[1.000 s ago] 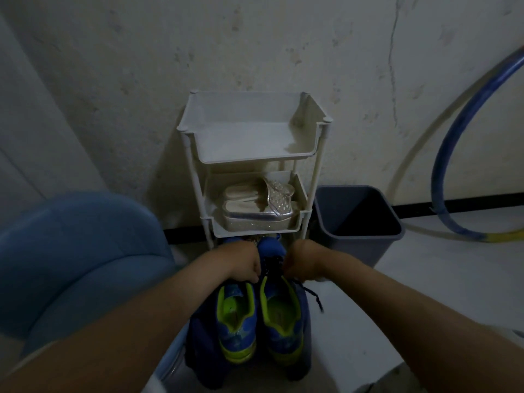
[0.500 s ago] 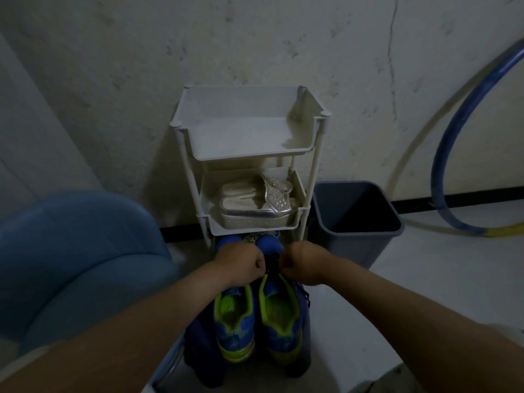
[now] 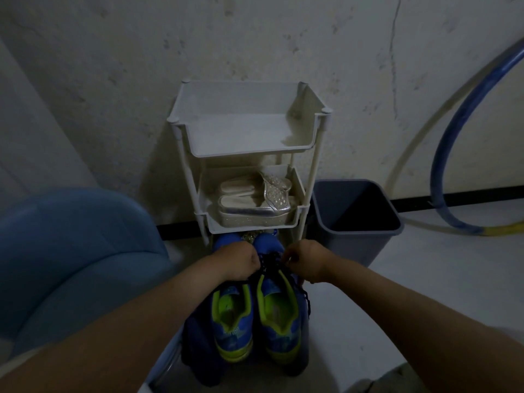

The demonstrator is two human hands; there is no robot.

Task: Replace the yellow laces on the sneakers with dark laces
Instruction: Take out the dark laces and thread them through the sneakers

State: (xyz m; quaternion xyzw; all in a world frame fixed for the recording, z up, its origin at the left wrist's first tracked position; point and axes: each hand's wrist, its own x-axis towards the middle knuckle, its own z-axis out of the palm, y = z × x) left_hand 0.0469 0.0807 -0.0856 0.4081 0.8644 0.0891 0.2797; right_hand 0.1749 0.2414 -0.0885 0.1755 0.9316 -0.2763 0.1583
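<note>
Two blue sneakers with lime-green lining stand side by side below me, toes toward the wall: the left sneaker (image 3: 231, 321) and the right sneaker (image 3: 279, 316). A dark lace (image 3: 269, 260) runs across the right sneaker's upper between my hands, and a loose end (image 3: 306, 303) hangs down its right side. My left hand (image 3: 241, 260) is closed on the lace at the left. My right hand (image 3: 304, 263) pinches the lace at the right. No yellow lace is visible.
A white three-tier rack (image 3: 249, 148) stands against the wall, with silver sandals (image 3: 253, 202) on its middle shelf. A grey bin (image 3: 354, 217) sits to its right. A blue chair (image 3: 65, 265) is at the left, and a blue hoop (image 3: 442, 177) leans on the wall.
My hands have drawn slightly apart, exposing the dark lace between them. The view has shifted a little.
</note>
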